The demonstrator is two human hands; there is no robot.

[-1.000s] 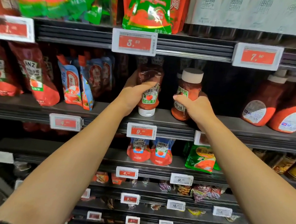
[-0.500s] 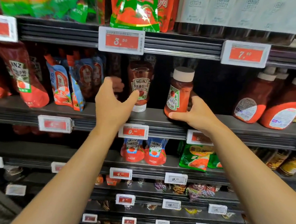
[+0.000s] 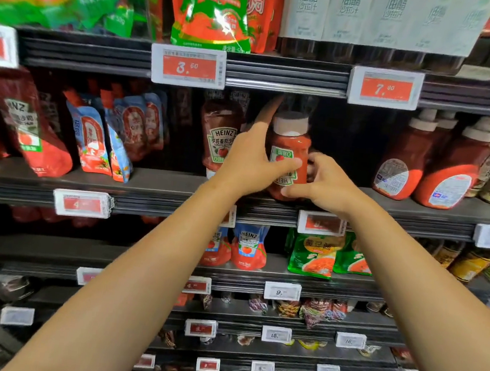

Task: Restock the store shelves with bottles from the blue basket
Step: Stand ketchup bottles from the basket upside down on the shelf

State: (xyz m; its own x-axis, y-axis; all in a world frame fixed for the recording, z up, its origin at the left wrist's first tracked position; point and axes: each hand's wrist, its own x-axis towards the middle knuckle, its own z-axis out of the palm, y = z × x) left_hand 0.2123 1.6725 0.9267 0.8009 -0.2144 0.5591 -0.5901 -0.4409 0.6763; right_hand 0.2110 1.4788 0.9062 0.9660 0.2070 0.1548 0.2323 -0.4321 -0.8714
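Now both arms outstretched, left hand (image 3: 250, 159) and right hand (image 3: 326, 182) fingers gripping ketchup bottle (image 3: 290, 147)

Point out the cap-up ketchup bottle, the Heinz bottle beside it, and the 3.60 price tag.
cap-up ketchup bottle (image 3: 291, 123), head view, white cap.
Heinz bottle (image 3: 220, 141), head view, front label.
3.60 price tag (image 3: 188, 67), head view, red panel.

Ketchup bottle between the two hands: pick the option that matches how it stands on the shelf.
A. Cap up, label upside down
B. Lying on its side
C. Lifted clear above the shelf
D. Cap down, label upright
A: the ketchup bottle has its white cap on top and its label text inverted, while the left hand and right hand grip it where it stands on the shelf.
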